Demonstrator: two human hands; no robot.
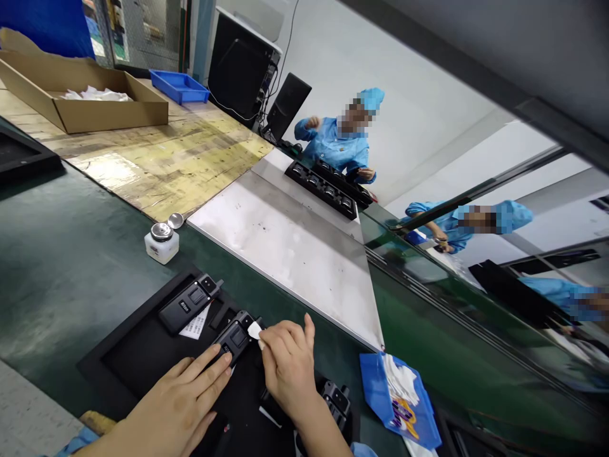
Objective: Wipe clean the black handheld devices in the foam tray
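Observation:
A black handheld radio [235,337] with a stubby antenna lies in a black tray [121,339]. My left hand [183,403] rests on its lower part with fingers stretched out flat. Between the thumb and fingers of my right hand [288,365], a small white wipe [255,330] is pinched against the radio's upper end, by its antenna. A second handheld radio [188,306] lies in the tray beyond my left hand, with a white printed label [196,324] partly beneath it. Another radio [336,403] is partly hidden behind my right forearm.
A white dispenser bottle [162,244] with a raised metal lid stands beyond the tray. At right sits a blue bin [371,387] holding white wipes. A cardboard box [109,117] and blue tray [178,86] are farther back. Co-workers in blue sit along the line [309,254].

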